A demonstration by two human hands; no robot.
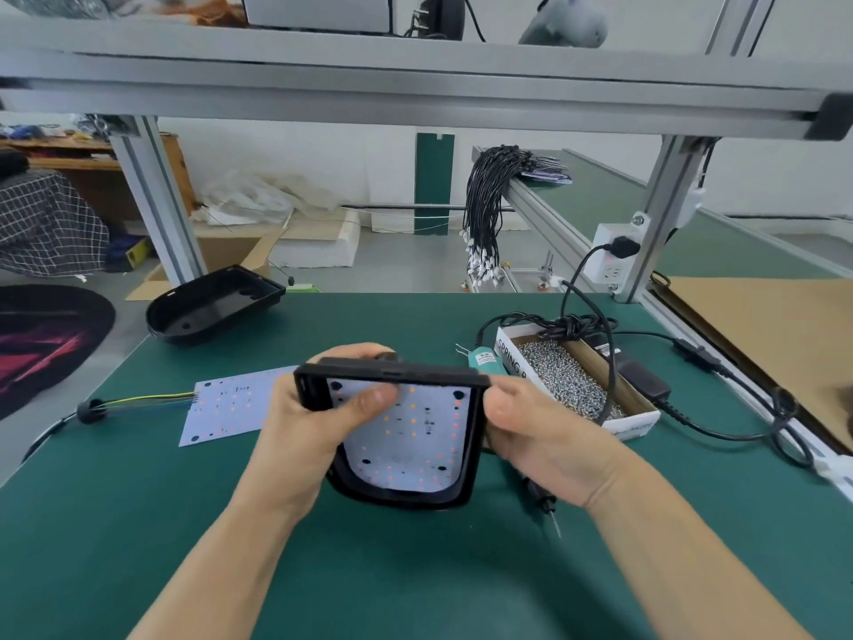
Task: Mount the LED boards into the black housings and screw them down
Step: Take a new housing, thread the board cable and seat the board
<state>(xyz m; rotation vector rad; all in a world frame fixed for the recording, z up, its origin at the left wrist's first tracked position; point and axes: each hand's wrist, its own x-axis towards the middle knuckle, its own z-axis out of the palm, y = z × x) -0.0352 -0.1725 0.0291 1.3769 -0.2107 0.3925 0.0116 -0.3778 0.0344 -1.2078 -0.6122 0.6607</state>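
Observation:
I hold a black housing (471, 436) tilted up above the green mat, with a white LED board (415, 445) lying inside it. My left hand (314, 418) grips the housing's left wall, and its thumb presses on the board. My right hand (535, 431) grips the right wall. A second LED board (221, 408) with coloured wires lies flat on the mat to the left. Another black housing (212, 304), with nothing in it, sits at the mat's far left edge. Under my right hand lies an electric screwdriver (542, 498), its teal end (484, 362) showing behind the housing.
A cardboard box of small screws (567, 376) stands to the right, with black power cables (720, 408) running past it to a socket (611, 258). Aluminium frame posts (157, 200) rise at the back corners. A bundle of black wires (484, 210) hangs behind.

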